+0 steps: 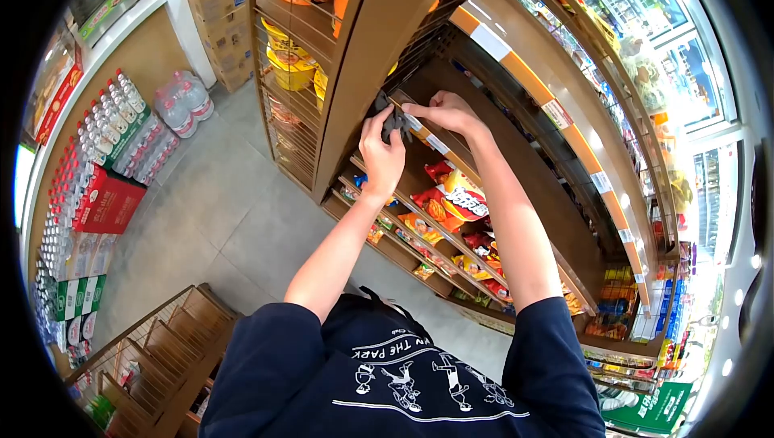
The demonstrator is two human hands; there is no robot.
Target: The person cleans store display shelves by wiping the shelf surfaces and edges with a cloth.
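Observation:
My left hand (380,156) is closed on a crumpled dark grey cloth (395,121) at the left end of a brown shelf's front edge, beside the upright post. Just to its right, my right hand (448,113) reaches to the same edge. Its fingers are bent and one fingertip lies close to the cloth; whatever they pinch, if anything, is too small to make out. A label strip (436,143) with white tags runs along this edge below the right hand. The shelf board (516,168) behind it is brown.
Lower shelves carry snack bags, including a red and yellow one (463,196). A wire rack (294,99) with yellow and orange tubs stands left of the post. Bottled drinks (121,107) line the left wall near stacked cartons (218,15). Another rack (153,357) stands lower left.

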